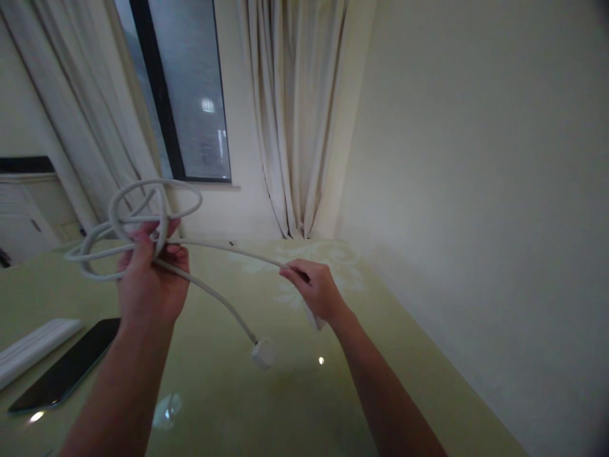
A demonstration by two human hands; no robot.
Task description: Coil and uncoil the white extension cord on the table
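Grips a bunch of smooth, round white cable (228,248) in the left hand (150,282), fingers wrapped shut around several loose loops. Holds that bunch up over the far left part of the table (304,412), with the loops fanning above and to the left of the fist, uneven in size and lying across one another. Pinches the same cable farther along with the right hand (318,293), thumb and fingers closed tight on it, above the middle of the table toward its far edge. Leaves a gently bowed run of cable stretched between the two hands. Lets a second strand drop from the left fist in a curve toward the middle of the table, ending in a chunky white plug (264,353) with rounded corners. Cannot tell whether that plug rests on the glossy surface or hangs just over it. Shows a small white piece under the heel of the right hand, too hidden to identify. Has a dark phone (66,374) lying flat near the left edge of the table, just beside a long flat white object (33,346). Faces a dark window (190,89) and pale curtains (295,114) beyond the far edge.
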